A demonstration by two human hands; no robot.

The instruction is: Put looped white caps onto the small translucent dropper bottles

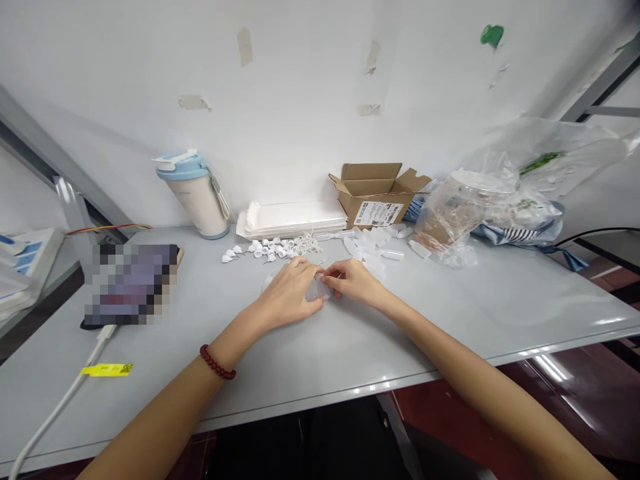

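Observation:
My left hand is curled around translucent plastic pieces just above the grey table, thumb in front and fingers behind. At their upper right edge, my right hand has its thumb and fingertips pinched together. What lies between those fingertips is too small to make out. Behind my hands, several small white caps with thin tips lie in a loose pile, with thin white loops beside them. Clear plastic tubes or sleeves are heaped to their right. Part of another clear piece shows behind my left wrist.
White flat boxes and an open cardboard box stand along the wall. At the left are a cream-and-blue tumbler and a phone on a cable. Plastic bags sit at the right. The table's front edge runs below my forearms.

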